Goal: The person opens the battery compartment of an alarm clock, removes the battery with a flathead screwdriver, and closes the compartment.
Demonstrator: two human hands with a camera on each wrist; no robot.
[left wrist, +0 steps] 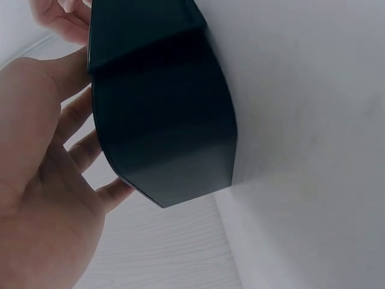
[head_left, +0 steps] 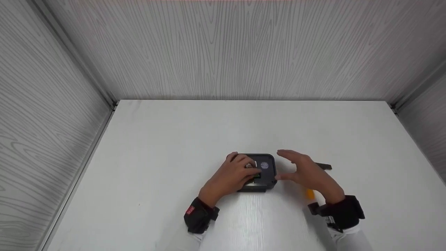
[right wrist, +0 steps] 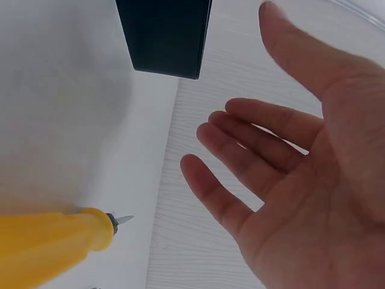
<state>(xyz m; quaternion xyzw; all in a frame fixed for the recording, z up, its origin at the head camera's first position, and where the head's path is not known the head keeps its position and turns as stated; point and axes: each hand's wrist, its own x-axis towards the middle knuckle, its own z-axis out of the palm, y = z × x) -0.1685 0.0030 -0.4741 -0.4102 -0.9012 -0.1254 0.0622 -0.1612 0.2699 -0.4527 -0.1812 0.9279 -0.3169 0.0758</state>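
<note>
Seemingly steadying box (head_left: 268,177) short of table (head_left: 167,146)'s far edge with left hand (head_left: 232,175); can't tell grip. Poising right hand (head_left: 308,171) spread.

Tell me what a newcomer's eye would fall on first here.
Probably the dark, round-cornered, plastic-looking box on the smooth white tabletop, with the person's bare left hand over its top. Next, the bright yellow, thick-handled tool with a thin metal tip, partly hidden by the forearm in the head view. The bare right hand stands open beside the box.
</note>
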